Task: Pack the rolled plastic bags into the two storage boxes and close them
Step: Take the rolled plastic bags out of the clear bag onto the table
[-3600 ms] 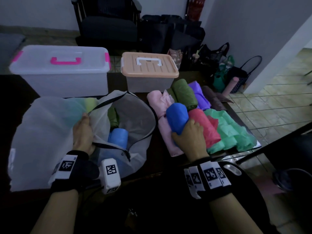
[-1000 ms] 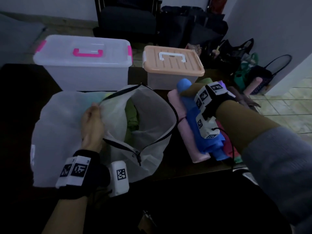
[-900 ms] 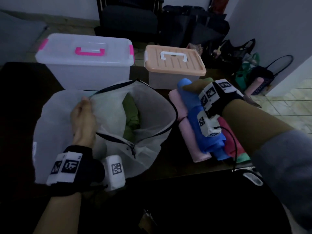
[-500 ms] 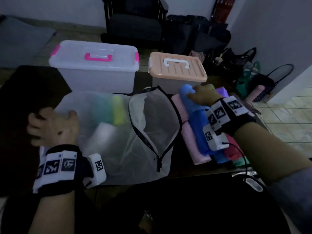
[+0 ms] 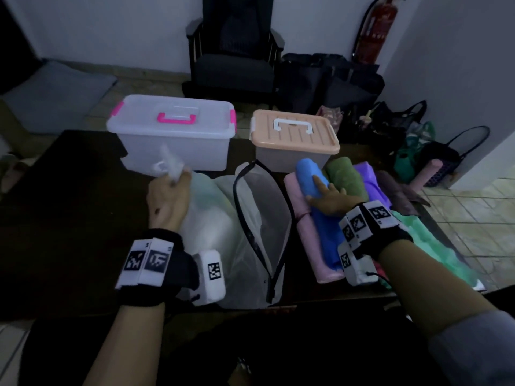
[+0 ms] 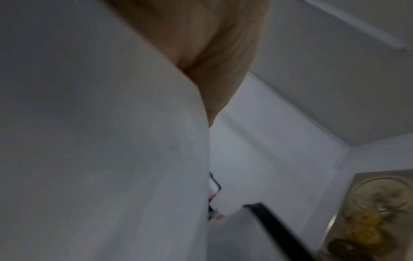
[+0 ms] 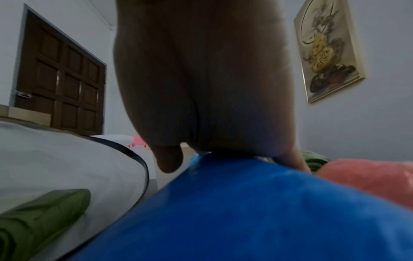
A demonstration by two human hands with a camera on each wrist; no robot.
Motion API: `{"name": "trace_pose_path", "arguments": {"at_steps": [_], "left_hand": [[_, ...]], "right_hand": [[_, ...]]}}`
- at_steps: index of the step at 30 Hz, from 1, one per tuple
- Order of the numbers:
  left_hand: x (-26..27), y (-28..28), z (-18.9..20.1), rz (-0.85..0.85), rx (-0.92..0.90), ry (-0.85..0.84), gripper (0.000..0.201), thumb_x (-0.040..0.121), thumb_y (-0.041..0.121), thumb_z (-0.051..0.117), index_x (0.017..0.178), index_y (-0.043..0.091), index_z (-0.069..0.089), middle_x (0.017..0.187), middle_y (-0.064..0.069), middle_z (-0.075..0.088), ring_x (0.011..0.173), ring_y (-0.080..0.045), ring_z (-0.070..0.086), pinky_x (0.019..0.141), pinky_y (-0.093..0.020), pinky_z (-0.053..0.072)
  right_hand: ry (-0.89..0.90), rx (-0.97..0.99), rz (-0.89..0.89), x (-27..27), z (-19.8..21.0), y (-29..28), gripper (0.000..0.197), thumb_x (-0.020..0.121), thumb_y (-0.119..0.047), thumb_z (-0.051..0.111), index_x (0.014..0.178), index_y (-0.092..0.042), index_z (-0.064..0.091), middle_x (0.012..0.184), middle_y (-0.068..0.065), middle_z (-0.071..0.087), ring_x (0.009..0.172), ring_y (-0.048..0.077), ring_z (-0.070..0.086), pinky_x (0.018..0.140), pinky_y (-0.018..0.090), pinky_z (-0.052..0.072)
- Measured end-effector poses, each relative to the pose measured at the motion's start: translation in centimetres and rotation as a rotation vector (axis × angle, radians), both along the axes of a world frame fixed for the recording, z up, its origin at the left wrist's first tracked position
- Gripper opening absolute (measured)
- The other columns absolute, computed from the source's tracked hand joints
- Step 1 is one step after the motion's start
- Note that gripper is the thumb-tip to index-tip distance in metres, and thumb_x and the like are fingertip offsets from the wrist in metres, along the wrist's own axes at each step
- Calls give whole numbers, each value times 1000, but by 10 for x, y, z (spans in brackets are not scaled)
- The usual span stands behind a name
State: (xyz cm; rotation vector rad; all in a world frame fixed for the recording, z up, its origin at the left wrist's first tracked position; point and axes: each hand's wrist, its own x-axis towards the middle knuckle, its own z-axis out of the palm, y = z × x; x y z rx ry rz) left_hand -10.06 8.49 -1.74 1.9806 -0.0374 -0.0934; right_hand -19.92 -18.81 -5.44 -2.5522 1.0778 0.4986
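Resting hand: our right hand [image 5: 327,197] lay with straight fingers on the blue roll [image 5: 320,207], pressing it from above and gripping nothing.
Blue roll: it lay on top of the pink roll [image 5: 309,232], under our right palm, its far end pointing at the peach-lidded box [image 5: 292,140]; the right wrist view showed our palm [image 7: 201,79] touching its top [image 7: 245,211].
Other rolls: the dark green roll [image 5: 345,176] and the purple roll [image 5: 367,176] lay just beyond our right hand's fingertips; the mint green rolls [image 5: 434,252] and a red roll [image 7: 368,174] lay to the right of that wrist.
Gripping hand: our left hand [image 5: 167,201] was curled into a fist round the bunched top of a white plastic bag [image 5: 206,232], whose crumpled end stuck out above the knuckles.
White plastic bag: it bulged between our two hands; pale green showed through it, too faint for us to name.
Mesh pouch: the white pouch [image 5: 264,232] with black edging lay between the bag and the pink roll, and a green roll [image 7: 40,213] showed through it in the right wrist view.
Boxes: the clear box with pink handle [image 5: 175,135] stood just beyond our left hand, lid on; the peach-lidded box stood beyond our right hand, lid on.
Table: the dark table [image 5: 69,218] carried all of this.
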Motion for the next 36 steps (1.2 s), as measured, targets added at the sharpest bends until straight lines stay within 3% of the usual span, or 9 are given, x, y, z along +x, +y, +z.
{"name": "trace_pose_path", "arguments": {"at_steps": [2, 5, 14, 21, 24, 27, 30, 33, 36], "left_hand": [[-11, -15, 17, -30, -84, -49, 43, 95, 36, 49, 58, 14, 45, 63, -2, 48, 58, -13, 45, 53, -25, 34], [-25, -39, 39, -86, -222, -90, 45, 95, 35, 50, 55, 16, 41, 55, 0, 40, 52, -11, 37, 47, -22, 30], [-39, -78, 72, -135, -492, -39, 32, 94, 35, 52, 68, 16, 54, 70, -1, 55, 70, -15, 55, 72, -34, 49], [-33, -81, 73, -158, -562, -35, 39, 94, 40, 49, 63, 18, 42, 61, 3, 38, 60, -11, 40, 59, -25, 35], [-15, -72, 61, -15, -572, -2, 31, 96, 41, 45, 86, 15, 56, 87, -6, 59, 81, -17, 58, 74, -32, 48], [0, -59, 47, 170, -592, 100, 36, 99, 35, 38, 120, 10, 54, 116, -9, 60, 103, -21, 58, 88, -34, 46], [11, -47, 32, 307, -572, 249, 36, 101, 27, 36, 127, 5, 49, 118, -8, 57, 102, -23, 57, 81, -31, 45], [19, -32, 20, 434, -614, 382, 35, 99, 22, 39, 125, 2, 50, 126, -10, 57, 82, -22, 58, 58, -21, 46], [25, -17, 4, 403, -452, 454, 62, 90, 40, 52, 137, 3, 34, 135, -15, 47, 108, -30, 53, 85, -33, 46]], "right_hand": [[0, 7, 4, 0, -1, 0, 67, 97, -52, 32, 148, -37, -8, 159, 10, 0, 146, 32, 0, 118, 46, 3], [2, 16, 10, 0, -1, 0, 68, 97, -51, 32, 148, -35, -10, 158, 11, -1, 146, 33, 0, 118, 44, 3], [-8, -20, 42, -1, -7, -1, 68, 96, -53, 31, 148, -37, -11, 159, 7, 0, 145, 35, 1, 117, 50, 6], [-16, 21, 41, -5, -4, 0, 67, 97, -52, 30, 147, -38, -12, 159, 8, -3, 145, 34, -2, 116, 51, 6], [-9, 20, 37, -5, -2, 1, 66, 97, -51, 29, 147, -38, -12, 159, 8, -3, 145, 34, -4, 117, 50, 5], [-15, 31, 14, -5, 0, 3, 65, 98, -49, 30, 147, -38, -11, 159, 10, -4, 145, 36, -5, 117, 48, 5], [-12, 48, 8, -7, 4, 6, 65, 98, -48, 31, 147, -39, -11, 159, 8, -6, 144, 37, -6, 117, 48, 5], [-20, 60, 1, -9, 6, 8, 65, 98, -48, 31, 147, -39, -10, 159, 8, -6, 144, 37, -6, 118, 47, 4], [-21, 51, 5, -9, 6, 8, 66, 98, -49, 32, 147, -39, -10, 158, 9, -5, 144, 38, -6, 118, 46, 4]]}}
